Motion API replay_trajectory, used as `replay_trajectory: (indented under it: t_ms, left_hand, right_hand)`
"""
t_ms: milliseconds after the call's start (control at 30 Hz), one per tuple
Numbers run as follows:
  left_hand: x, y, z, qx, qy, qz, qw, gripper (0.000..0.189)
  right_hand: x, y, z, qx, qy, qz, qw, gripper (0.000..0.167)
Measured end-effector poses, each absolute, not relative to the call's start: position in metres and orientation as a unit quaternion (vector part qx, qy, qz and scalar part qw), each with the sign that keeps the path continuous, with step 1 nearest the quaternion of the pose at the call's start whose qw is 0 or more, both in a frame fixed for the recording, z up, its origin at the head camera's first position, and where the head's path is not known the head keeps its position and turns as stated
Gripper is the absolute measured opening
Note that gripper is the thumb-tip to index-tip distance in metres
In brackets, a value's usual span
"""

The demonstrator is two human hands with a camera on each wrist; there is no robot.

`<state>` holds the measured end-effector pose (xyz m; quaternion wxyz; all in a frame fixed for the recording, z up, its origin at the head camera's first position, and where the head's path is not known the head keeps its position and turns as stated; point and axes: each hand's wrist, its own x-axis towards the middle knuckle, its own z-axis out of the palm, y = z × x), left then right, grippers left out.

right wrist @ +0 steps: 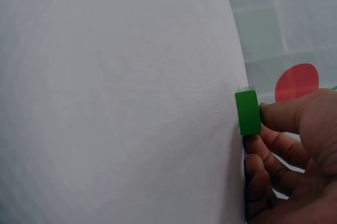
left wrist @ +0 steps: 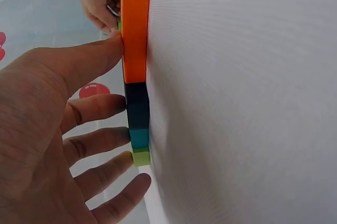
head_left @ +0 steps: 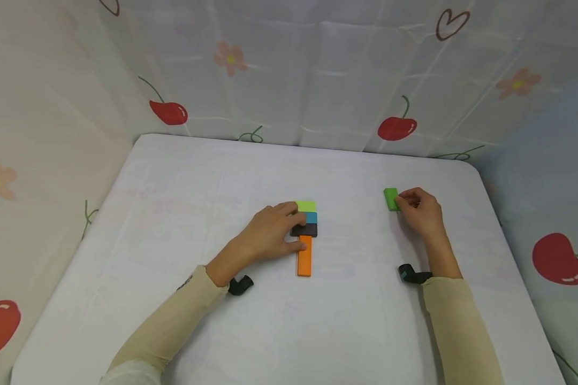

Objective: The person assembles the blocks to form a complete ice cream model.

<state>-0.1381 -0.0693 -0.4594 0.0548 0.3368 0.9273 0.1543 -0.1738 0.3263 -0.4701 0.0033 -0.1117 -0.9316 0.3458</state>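
Near the table's middle, a light green block (head_left: 305, 206), a blue block (head_left: 311, 217) and a black block (head_left: 309, 230) lie in a column. An orange block (head_left: 304, 263) extends lengthwise from the black one toward the person. My left hand (head_left: 271, 231) reaches over them from the left. In the left wrist view its fingers are spread, with the thumb against the orange block (left wrist: 135, 24) and fingertips along the others. Farther right, my right hand (head_left: 423, 211) pinches a green block (head_left: 390, 199) by its right side, at the tabletop.
A white cloth covers the table (head_left: 347, 321). Curtains with printed cherries and flowers (head_left: 230, 58) hang behind it and at both sides. A dark wrist device (head_left: 241, 285) sits by the left sleeve, another (head_left: 413, 275) by the right.
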Motion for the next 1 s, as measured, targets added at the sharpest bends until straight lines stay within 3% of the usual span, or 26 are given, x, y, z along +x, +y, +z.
replay_trajectory:
  t_ms: [1000]
  left_hand:
    - [-0.1391,-0.0696,-0.4619,0.337,0.927,0.155,0.056,0.046]
  right_hand:
    - [-0.1835,0.319,-0.4692,-0.103,-0.935,0.34,-0.004,0.043]
